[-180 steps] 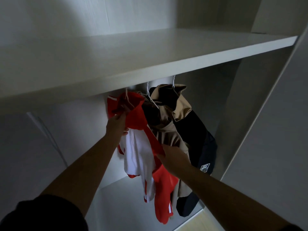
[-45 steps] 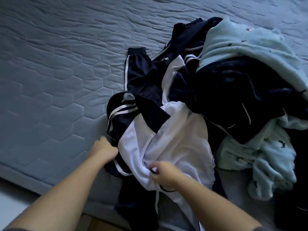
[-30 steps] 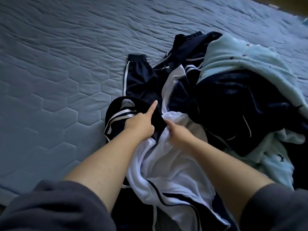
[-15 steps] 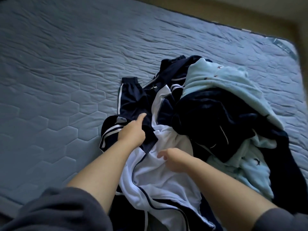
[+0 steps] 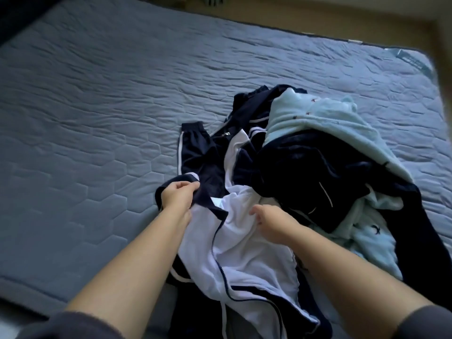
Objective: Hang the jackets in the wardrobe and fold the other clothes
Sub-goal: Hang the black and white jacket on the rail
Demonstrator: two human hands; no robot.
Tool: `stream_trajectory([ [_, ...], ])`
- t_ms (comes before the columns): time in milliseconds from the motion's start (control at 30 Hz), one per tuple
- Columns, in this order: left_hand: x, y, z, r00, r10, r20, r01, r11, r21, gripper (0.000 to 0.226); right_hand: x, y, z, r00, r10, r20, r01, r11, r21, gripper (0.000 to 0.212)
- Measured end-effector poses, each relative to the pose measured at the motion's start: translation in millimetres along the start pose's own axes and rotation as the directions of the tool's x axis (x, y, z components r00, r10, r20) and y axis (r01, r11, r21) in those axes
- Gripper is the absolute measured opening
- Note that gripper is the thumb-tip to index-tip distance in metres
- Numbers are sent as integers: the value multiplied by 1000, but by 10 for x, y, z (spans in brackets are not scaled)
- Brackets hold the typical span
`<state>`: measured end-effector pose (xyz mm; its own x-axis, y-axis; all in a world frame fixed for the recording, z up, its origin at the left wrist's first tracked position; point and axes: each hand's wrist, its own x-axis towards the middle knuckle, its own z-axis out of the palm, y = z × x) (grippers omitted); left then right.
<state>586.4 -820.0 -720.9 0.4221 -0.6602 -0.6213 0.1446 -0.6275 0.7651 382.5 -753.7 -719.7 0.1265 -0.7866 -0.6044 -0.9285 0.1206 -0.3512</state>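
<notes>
The jacket (image 5: 244, 255), navy outside and white inside, lies crumpled at the near edge of the mattress (image 5: 97, 106), at about 6 o'clock in the view. Its lower end is cut off by the bottom border.

The left hand (image 5: 177, 195), at 10 o'clock from the jacket's middle, grips a navy fold of it with the fingers curled round the cloth. The right hand (image 5: 271, 222), at 1 o'clock from that middle, is on the white lining. Its fingers are bent downward and the fingertips are hidden against the cloth, so I cannot tell if it pinches the lining or only rests there.

At 12 o'clock from the left hand lies a navy cuffed piece (image 5: 193, 145) with a white stripe. Its other end goes under the folds, so it is not clear whether it is the jacket's sleeve or another garment.

At 3 o'clock from the hands a dark garment (image 5: 305, 172) is heaped, touching the jacket. A blue fleece (image 5: 330, 123) lies over and beside it; its small dark marks are too blurred to read.

The quilted mattress fills the view from 9 to 12 o'clock. Beyond its far edge, at 1 o'clock, is a brownish floor (image 5: 318, 18). The grey sleeves (image 5: 73, 325) at 7 and 5 o'clock are cut off.
</notes>
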Motion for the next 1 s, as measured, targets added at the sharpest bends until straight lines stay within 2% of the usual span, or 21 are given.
stream_trajectory([
  [67,-199,223,-200,999,-33,43,37,993,-109,27,-122,-172,-248,999,-16,-34,16,1000,12,47],
  [133,-469,555,-436,997,15,78,-7,994,-112,31,-258,-395,-553,997,-55,-61,57,998,20,47],
  [233,-997,1162,-767,976,166,144,-179,980,87,34,-536,-799,-1080,982,-151,-113,154,988,16,43],
  [300,-1456,1604,-945,943,228,243,-275,944,184,35,-813,-1076,-1467,966,-207,-155,210,978,0,43],
  [433,-2471,2362,-1281,833,249,494,-400,887,228,37,-1538,-1516,-2228,928,-291,-232,292,956,-30,46],
  [500,-2992,2710,-1428,762,276,586,-501,824,263,36,-1934,-1667,-2613,906,-352,-236,355,934,-31,54],
  [600,-3800,3245,-1615,651,309,693,-640,715,283,31,-2580,-1824,-3130,850,-503,-157,501,864,-53,64],
  [667,-4322,3582,-1748,604,333,724,-693,668,271,30,-2986,-1896,-3339,819,-572,-39,569,819,-76,61],
  [733,-4807,3917,-1880,561,369,741,-744,617,256,33,-3353,-1986,-3475,782,-623,-27,618,780,-97,50],
  [800,-5255,4206,-2019,523,416,744,-806,524,274,32,-3667,-2077,-3602,711,-677,-191,670,734,-111,16],
  [900,-5757,4555,-2256,507,537,674,-862,321,393,33,-4070,-2131,-3887,559,-652,-513,746,665,-32,45],
  [1000,-6077,4706,-2470,480,616,624,-820,63,568,26,-4416,-2087,-4220,482,-575,-661,805,589,74,35],
])
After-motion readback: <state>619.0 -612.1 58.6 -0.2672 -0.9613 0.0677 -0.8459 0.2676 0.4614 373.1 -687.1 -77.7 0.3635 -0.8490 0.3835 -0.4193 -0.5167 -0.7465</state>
